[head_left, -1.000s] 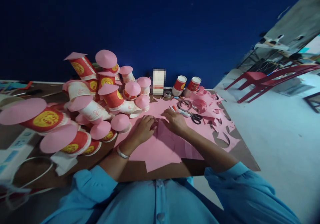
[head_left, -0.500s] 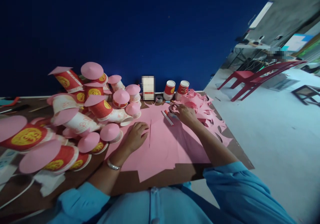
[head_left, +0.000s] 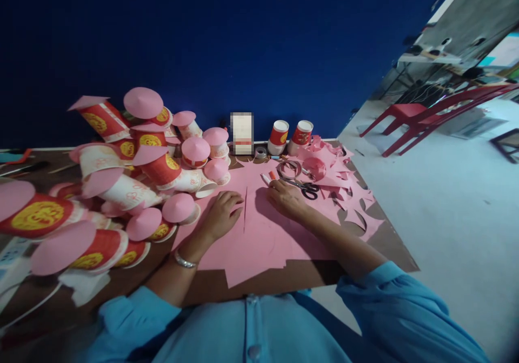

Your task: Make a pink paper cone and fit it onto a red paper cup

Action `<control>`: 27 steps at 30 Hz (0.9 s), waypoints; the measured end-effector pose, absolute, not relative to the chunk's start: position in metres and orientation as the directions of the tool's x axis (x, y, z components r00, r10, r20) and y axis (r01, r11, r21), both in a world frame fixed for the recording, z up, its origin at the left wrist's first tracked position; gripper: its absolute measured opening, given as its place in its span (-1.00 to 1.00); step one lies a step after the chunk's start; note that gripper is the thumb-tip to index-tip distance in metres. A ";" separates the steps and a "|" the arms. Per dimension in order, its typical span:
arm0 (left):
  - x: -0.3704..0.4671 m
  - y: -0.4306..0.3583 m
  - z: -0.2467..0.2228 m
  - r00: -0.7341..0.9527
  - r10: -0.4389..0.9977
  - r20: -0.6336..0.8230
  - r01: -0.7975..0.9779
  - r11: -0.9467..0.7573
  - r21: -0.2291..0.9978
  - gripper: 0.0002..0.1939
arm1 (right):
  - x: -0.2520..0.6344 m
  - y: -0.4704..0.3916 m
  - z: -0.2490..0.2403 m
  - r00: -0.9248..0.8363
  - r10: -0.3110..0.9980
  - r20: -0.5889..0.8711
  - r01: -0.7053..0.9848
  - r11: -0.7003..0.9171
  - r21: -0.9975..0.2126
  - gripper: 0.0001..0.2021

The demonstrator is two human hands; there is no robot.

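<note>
Can see only the ends of two markers (head_left: 265, 179) beyond the bent fingers of the right hand (head_left: 286, 199), set low over the pink paper (head_left: 257, 249) on the bench (head_left: 392, 245) near the scissors (head_left: 305, 187), and cannot tell whether gripped or merely touched. Can make out thumb and fingers of the left hand (head_left: 223, 214) loosely curled and apart, on or just above the same paper, left of a dark line (head_left: 245, 212). Cannot read the pixelated block (head_left: 242, 133) behind the paper, nor see all of the cup (head_left: 44, 217) cut off at left
</note>
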State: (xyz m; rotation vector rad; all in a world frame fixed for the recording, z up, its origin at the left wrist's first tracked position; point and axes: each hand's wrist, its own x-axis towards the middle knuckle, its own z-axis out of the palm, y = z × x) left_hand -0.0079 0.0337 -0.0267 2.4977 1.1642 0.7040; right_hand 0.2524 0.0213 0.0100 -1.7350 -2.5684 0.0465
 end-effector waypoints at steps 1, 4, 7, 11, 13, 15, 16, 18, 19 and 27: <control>-0.008 0.033 -0.026 0.550 0.779 0.302 0.634 -0.624 0.456 -0.82 | 0.251 0.021 0.009 -0.406 0.913 0.035 0.912 0.407 -0.043 -0.70; -0.007 0.032 -0.023 0.545 0.788 0.284 0.647 -0.612 0.455 -0.82 | 0.252 0.019 0.008 -0.440 0.888 0.136 0.896 0.444 -0.005 -0.69; -0.006 0.032 -0.021 0.559 0.786 0.265 0.652 -0.614 0.446 -0.82 | 0.255 0.009 0.007 -0.470 0.855 0.220 0.872 0.489 -0.036 -0.73; -0.004 0.031 -0.020 0.564 0.782 0.263 0.663 -0.620 0.420 -0.85 | 0.250 -0.011 0.004 -0.657 0.731 0.185 0.728 0.679 -0.095 -0.79; -0.004 0.031 -0.020 0.578 0.773 0.261 0.665 -0.632 0.399 -0.85 | 0.244 -0.018 0.004 -0.683 0.715 0.146 0.710 0.698 -0.097 -0.78; -0.004 0.030 -0.020 0.597 0.763 0.247 0.667 -0.643 0.375 -0.83 | 0.239 -0.022 0.005 -0.653 0.747 0.121 0.743 0.664 -0.091 -0.77; -0.004 0.029 -0.020 0.607 0.759 0.236 0.668 -0.648 0.365 -0.82 | 0.237 -0.024 0.007 -0.631 0.768 0.111 0.764 0.640 -0.085 -0.77; -0.005 0.028 -0.019 0.618 0.756 0.218 0.675 -0.652 0.346 -0.78 | 0.235 -0.028 0.010 -0.586 0.805 0.088 0.803 0.592 -0.068 -0.77; -0.005 0.027 -0.019 0.621 0.755 0.212 0.678 -0.652 0.339 -0.76 | 0.235 -0.032 0.012 -0.567 0.821 0.071 0.819 0.570 -0.059 -0.76; 0.002 0.022 -0.013 0.667 0.729 0.150 0.681 -0.679 0.274 -0.72 | 0.225 -0.073 0.012 -0.469 0.882 -0.046 0.881 0.471 0.048 -0.65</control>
